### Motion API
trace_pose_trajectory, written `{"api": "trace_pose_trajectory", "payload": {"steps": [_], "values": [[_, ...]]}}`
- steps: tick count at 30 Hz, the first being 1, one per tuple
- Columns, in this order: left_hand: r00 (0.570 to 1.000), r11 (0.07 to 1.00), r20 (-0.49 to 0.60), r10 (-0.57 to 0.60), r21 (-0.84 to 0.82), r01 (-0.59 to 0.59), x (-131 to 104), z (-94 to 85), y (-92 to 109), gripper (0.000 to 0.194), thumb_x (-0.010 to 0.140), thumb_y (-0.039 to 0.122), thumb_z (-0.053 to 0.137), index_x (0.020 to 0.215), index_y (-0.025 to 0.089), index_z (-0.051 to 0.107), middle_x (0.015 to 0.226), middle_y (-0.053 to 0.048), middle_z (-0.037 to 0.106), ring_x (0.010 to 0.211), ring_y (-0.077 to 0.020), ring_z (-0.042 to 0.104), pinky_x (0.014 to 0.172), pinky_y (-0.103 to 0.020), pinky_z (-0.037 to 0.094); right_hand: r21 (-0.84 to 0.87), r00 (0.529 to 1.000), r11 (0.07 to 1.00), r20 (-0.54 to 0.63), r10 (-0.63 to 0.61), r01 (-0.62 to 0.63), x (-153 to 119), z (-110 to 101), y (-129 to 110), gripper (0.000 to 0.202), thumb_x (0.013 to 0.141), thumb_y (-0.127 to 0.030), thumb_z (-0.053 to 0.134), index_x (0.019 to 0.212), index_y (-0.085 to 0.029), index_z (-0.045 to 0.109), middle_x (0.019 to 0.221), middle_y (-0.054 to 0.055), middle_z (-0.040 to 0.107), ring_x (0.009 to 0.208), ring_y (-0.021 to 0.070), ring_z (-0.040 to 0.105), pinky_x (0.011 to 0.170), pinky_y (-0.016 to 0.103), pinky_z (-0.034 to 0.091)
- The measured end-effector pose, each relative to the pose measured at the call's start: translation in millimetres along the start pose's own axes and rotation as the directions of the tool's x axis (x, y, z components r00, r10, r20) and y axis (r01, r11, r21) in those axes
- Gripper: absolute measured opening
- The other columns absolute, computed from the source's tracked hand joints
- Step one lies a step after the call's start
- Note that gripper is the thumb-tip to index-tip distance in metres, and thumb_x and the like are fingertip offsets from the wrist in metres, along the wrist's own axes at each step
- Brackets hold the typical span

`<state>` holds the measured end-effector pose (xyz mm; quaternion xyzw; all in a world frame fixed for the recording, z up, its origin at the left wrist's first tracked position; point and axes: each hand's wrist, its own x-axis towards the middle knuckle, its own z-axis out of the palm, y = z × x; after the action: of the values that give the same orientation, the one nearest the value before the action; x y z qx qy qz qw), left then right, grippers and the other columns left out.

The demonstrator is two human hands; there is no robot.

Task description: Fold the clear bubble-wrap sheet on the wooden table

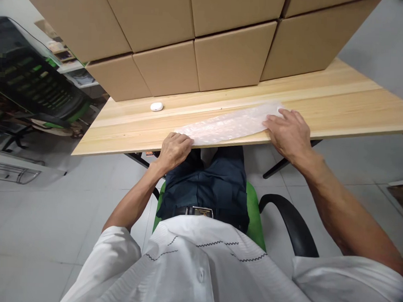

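A long, translucent piece of bubble wrap [228, 125] lies along the front of the wooden table, its near edge close to the table's edge. At its left end, my left hand [175, 149] is closed with curled fingers on the corner. My right hand [288, 131] grips the opposite end, thumb and bent fingers pressed onto the plastic. Between the two hands the wrap stretches out fairly flat, slanting up to the right. Something pale pink shows through its middle, but I cannot make out what.
Stacked brown cardboard boxes [232, 51] fill the back of the wooden table [356, 102]. A small white rounded case [157, 106] sits left of the wrap. I sit on a green chair with a black armrest [290, 223]. Another black and green chair [39, 84] stands at the left.
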<state>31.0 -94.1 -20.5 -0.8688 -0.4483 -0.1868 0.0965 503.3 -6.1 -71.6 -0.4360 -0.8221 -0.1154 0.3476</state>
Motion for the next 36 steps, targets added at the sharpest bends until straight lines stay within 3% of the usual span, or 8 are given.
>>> {"api": "trace_pose_trajectory", "payload": {"steps": [4, 8, 12, 16, 19, 21, 27, 36], "values": [[1.000, 1.000, -0.005, -0.018, -0.016, 0.018, 0, 4.0, 4, 0.028, 0.119, 0.029, 0.056, 0.118, 0.027, 0.084, 0.124, -0.014, 0.089, 0.111, -0.0330, 0.077, 0.097, -0.052, 0.056, 0.021, 0.996, 0.996, 0.015, 0.086, -0.086, 4, -9, -24, 0.049, 0.106, -0.020, 0.065, 0.152, -0.021, 0.083, 0.171, 0.023, 0.077, 0.165, 0.0546, 0.065, 0.135, 0.087, 0.049], [1.000, 0.999, 0.000, -0.013, 0.038, 0.013, 6, 10.2, 19, 0.033, 0.123, 0.029, 0.052, 0.112, 0.026, 0.083, 0.116, -0.016, 0.086, 0.105, -0.0333, 0.073, 0.092, -0.051, 0.053, 0.211, 0.973, 0.970, 0.166, -0.157, 0.121, 13, -13, -93, 0.077, 0.107, -0.022, 0.072, 0.183, -0.023, 0.062, 0.191, 0.021, 0.059, 0.179, 0.0536, 0.052, 0.143, 0.086, 0.044], [0.998, 0.997, 0.016, 0.065, 0.047, -0.066, 12, 13.9, 38, 0.038, 0.127, 0.034, 0.050, 0.114, 0.026, 0.084, 0.110, -0.014, 0.085, 0.103, -0.0312, 0.076, 0.092, -0.050, 0.055, 0.261, 0.951, 0.946, 0.189, -0.243, 0.190, 22, 3, -131, 0.063, 0.117, -0.025, 0.066, 0.179, -0.014, 0.065, 0.183, 0.025, 0.067, 0.176, 0.0488, 0.058, 0.143, 0.077, 0.051], [0.987, 0.984, 0.024, 0.158, -0.090, -0.155, 8, 9.3, 31, 0.041, 0.128, 0.051, 0.054, 0.143, 0.027, 0.084, 0.143, -0.017, 0.088, 0.133, -0.0349, 0.081, 0.116, -0.058, 0.061, 0.320, 0.946, 0.926, 0.184, -0.267, 0.200, 17, 17, -110, 0.050, 0.120, -0.019, 0.056, 0.164, -0.020, 0.080, 0.168, 0.020, 0.080, 0.165, 0.0420, 0.072, 0.139, 0.072, 0.059], [0.984, 0.975, 0.043, 0.172, -0.149, -0.163, 1, 7.0, 9, 0.063, 0.123, 0.063, 0.059, 0.171, 0.025, 0.072, 0.177, -0.022, 0.073, 0.166, -0.0413, 0.069, 0.142, -0.067, 0.049, 0.411, 0.944, 0.888, 0.157, -0.290, 0.205, 9, 17, -89, 0.052, 0.121, -0.019, 0.053, 0.165, -0.026, 0.081, 0.170, 0.016, 0.080, 0.164, 0.0381, 0.073, 0.138, 0.071, 0.061], [0.986, 0.976, 0.085, 0.146, -0.174, -0.130, -2, 9.4, -4, 0.068, 0.121, 0.061, 0.061, 0.179, 0.024, 0.066, 0.184, -0.022, 0.068, 0.174, -0.0421, 0.064, 0.148, -0.069, 0.045, 0.457, 0.943, 0.866, 0.148, -0.298, 0.202, 6, 16, -81, 0.054, 0.121, -0.019, 0.053, 0.167, -0.028, 0.079, 0.169, 0.014, 0.081, 0.164, 0.0361, 0.074, 0.139, 0.070, 0.060], [0.988, 0.951, 0.036, 0.148, -0.278, -0.133, 0, 28.5, -17, 0.052, 0.120, 0.029, 0.056, 0.166, 0.032, 0.079, 0.178, -0.016, 0.076, 0.170, -0.0344, 0.071, 0.138, -0.066, 0.060, 0.476, 0.934, 0.854, 0.160, -0.320, 0.211, 7, 15, -80, 0.051, 0.121, -0.019, 0.055, 0.163, -0.030, 0.082, 0.171, 0.012, 0.079, 0.163, 0.0348, 0.075, 0.141, 0.071, 0.059], [0.952, 0.927, -0.119, 0.281, -0.225, -0.302, -14, 28.1, -2, 0.046, 0.120, 0.026, 0.056, 0.158, 0.030, 0.081, 0.164, -0.017, 0.085, 0.161, -0.0356, 0.078, 0.129, -0.067, 0.067, 0.417, 0.944, 0.889, 0.171, -0.281, 0.189, 3, 17, -89, 0.061, 0.113, -0.011, 0.058, 0.169, -0.024, 0.080, 0.177, 0.015, 0.074, 0.170, 0.0376, 0.069, 0.144, 0.073, 0.054]]}}
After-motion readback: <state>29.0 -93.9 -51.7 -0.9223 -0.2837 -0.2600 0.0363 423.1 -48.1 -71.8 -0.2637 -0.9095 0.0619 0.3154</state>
